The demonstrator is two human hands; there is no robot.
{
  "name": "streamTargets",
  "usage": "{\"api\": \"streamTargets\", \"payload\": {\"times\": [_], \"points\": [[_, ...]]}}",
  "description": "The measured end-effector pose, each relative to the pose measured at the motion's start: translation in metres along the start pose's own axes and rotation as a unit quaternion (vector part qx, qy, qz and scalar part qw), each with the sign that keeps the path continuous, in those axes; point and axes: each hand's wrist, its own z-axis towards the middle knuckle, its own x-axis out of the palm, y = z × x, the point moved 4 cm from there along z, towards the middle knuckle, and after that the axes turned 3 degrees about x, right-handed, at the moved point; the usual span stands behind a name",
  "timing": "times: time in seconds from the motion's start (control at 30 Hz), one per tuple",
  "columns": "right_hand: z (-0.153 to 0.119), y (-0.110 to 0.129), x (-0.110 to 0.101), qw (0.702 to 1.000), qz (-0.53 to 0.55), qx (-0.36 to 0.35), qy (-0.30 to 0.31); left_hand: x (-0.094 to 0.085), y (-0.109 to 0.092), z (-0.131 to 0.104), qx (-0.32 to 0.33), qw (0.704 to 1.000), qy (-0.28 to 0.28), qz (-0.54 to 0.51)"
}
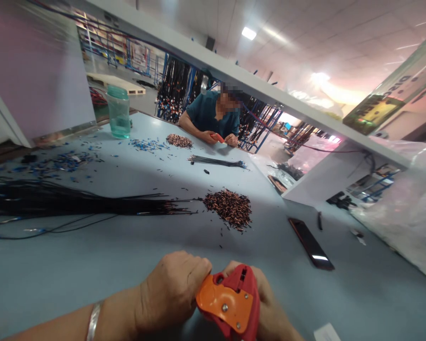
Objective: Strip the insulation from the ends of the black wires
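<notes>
At the bottom centre, a red and orange hand tool (230,303) with small screws is held in my right hand (266,303), which is mostly behind it. My left hand (173,284) is closed against the tool's left side; whatever its fingers pinch there is hidden. A silver bracelet (94,321) circles my left wrist. Beyond the hands lies a pile of small black and copper-coloured pieces (229,208). To its left stretches a long bundle of black wires (74,203), its stripped-looking ends pointing towards the pile.
A phone (311,244) lies on the table (128,265) at right. Blue-tipped scraps (64,163) and a green cup (119,113) are at back left. Across the table, a person (213,116) holds a red tool (217,137) near another wire bundle (216,161). A white beam (199,52) crosses above.
</notes>
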Motion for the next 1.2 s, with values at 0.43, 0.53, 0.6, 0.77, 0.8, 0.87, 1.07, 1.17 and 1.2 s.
{"api": "streamTargets", "payload": {"times": [0.43,0.53,0.6,0.77,0.8,0.87,1.07,1.17,1.2], "points": [[0.006,0.005,-0.014,0.997,-0.044,-0.057,-0.008,-0.003,0.013,-0.001,-0.131,0.980,-0.018,-0.150],[0.010,0.010,-0.028,0.991,-0.067,-0.084,-0.085,-0.001,0.021,0.000,-0.240,0.937,0.014,-0.255],[0.012,0.013,-0.036,0.983,-0.096,-0.099,-0.121,0.002,0.026,0.001,-0.316,0.883,0.019,-0.346],[0.014,0.021,-0.042,0.948,-0.243,-0.151,-0.142,0.013,0.038,-0.002,-0.480,0.676,-0.031,-0.559],[0.014,0.023,-0.042,0.935,-0.279,-0.168,-0.138,0.014,0.041,-0.003,-0.499,0.638,-0.053,-0.584],[0.016,0.025,-0.040,0.911,-0.340,-0.199,-0.121,0.017,0.047,-0.005,-0.524,0.570,-0.098,-0.625],[0.022,0.009,-0.037,0.856,-0.458,-0.229,-0.064,0.019,0.050,-0.006,-0.515,0.494,-0.114,-0.691],[0.026,0.003,-0.039,0.849,-0.482,-0.212,-0.046,0.018,0.047,-0.005,-0.499,0.509,-0.090,-0.695],[0.027,0.004,-0.041,0.852,-0.477,-0.212,-0.048,0.018,0.046,-0.004,-0.491,0.516,-0.078,-0.698]]}}
